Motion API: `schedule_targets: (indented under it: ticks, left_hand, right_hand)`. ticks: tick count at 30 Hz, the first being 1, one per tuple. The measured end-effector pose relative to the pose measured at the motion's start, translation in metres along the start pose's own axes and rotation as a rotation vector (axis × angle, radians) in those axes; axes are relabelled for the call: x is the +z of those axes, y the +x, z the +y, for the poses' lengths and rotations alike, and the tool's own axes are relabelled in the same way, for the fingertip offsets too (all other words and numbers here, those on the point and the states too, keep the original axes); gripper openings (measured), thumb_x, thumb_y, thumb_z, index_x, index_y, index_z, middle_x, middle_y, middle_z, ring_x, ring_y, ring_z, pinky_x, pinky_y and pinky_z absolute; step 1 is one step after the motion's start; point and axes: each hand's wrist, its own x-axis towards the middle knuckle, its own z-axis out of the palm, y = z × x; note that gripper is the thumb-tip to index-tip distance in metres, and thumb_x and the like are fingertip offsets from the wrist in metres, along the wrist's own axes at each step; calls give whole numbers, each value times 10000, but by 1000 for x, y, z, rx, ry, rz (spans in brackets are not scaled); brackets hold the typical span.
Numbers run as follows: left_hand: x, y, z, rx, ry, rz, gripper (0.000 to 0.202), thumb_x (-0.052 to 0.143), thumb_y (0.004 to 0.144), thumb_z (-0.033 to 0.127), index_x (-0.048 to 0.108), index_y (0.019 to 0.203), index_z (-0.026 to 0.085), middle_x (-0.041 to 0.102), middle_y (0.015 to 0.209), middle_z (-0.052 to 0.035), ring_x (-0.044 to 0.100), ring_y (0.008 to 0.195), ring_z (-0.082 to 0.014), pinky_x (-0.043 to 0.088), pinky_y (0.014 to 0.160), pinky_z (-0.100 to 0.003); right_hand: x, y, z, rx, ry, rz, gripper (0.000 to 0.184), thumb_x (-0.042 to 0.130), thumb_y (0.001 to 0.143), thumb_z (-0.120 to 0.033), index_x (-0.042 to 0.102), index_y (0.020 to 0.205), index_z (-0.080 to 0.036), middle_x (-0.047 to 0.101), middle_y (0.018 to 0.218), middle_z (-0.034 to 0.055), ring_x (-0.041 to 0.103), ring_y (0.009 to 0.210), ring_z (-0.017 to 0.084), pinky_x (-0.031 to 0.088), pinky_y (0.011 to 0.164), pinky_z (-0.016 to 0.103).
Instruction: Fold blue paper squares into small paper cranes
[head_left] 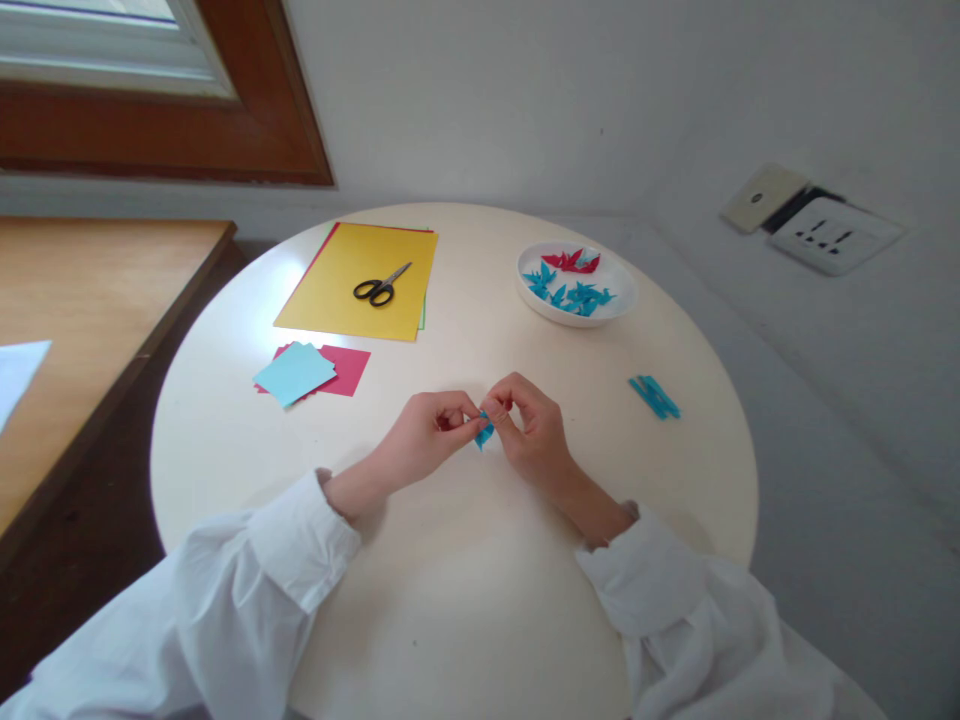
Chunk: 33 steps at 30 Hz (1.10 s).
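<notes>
Over the middle of the round white table point(450, 590), both hands meet at a small piece of folded blue paper point(484, 434). My left hand point(431, 432) pinches it from the left between thumb and fingers. From the right, my right hand point(531, 430) pinches its upper part. The fingertips hide much of the paper; a pointed end shows below them. Beyond my right hand, a white dish point(630, 300) holds several folded blue paper cranes point(581, 298) and red ones point(574, 261).
Black-handled scissors point(382, 290) lie on yellow paper sheets point(322, 290) at the back left. Light blue paper squares point(295, 373) overlap red squares point(349, 370) nearer me. Folded blue strips point(655, 397) lie at the right. A wooden table point(105, 290) stands left; a wall socket point(832, 235) is right.
</notes>
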Motion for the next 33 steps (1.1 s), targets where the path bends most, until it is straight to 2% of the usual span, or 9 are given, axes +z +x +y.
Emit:
schedule_targets:
  ticks: [4, 9, 17, 23, 28, 33]
  left_hand:
    - [1, 0, -3, -6, -32, 6, 237, 533, 782, 322, 575, 622, 151, 496, 536, 42, 358, 482, -58, 274, 438, -187]
    - [2, 0, -3, -24, -162, 48, 214, 563, 777, 336, 592, 665, 156, 514, 553, 35, 366, 471, -62, 281, 447, -202]
    - [-2, 3, -1, -54, -355, 144, 264, 626, 739, 411, 550, 677, 166, 406, 527, 52, 367, 480, -78, 268, 456, -221]
    - [-2, 3, -6, -147, -577, 123, 250, 640, 748, 381, 544, 678, 162, 451, 572, 43, 407, 520, -72, 305, 499, -207]
    - [-2, 3, -8, -195, -757, 91, 224, 674, 727, 351, 572, 696, 154, 533, 642, 22, 487, 611, -84, 364, 585, -213]
    - [-2, 3, -9, -196, -751, 7, 183, 684, 722, 322, 605, 711, 158, 528, 618, 25, 495, 623, -92, 374, 613, -227]
  right_hand:
    - [-1, 0, 0, 22, 9, -2, 197, 504, 818, -232, 477, 624, -203, 501, 609, -21, 480, 591, 119, 386, 569, 262]
    - [-2, 3, 1, 61, 80, 45, 203, 459, 865, -273, 581, 719, -202, 588, 705, 10, 547, 681, 135, 415, 616, 275]
    - [-1, 2, 8, 81, 150, -23, 125, 567, 801, -320, 614, 821, -206, 633, 799, 25, 586, 758, 152, 448, 669, 294]
    - [-4, 2, 4, 138, 267, -29, 167, 530, 822, -334, 628, 824, -199, 651, 813, 28, 601, 787, 148, 463, 703, 286]
    - [-2, 2, 5, 221, 350, -8, 177, 598, 767, -370, 636, 766, -197, 666, 751, 14, 611, 720, 139, 491, 675, 268]
    - [1, 3, 7, 315, 409, 38, 196, 645, 717, -392, 631, 684, -199, 643, 644, -8, 592, 614, 127, 498, 592, 257]
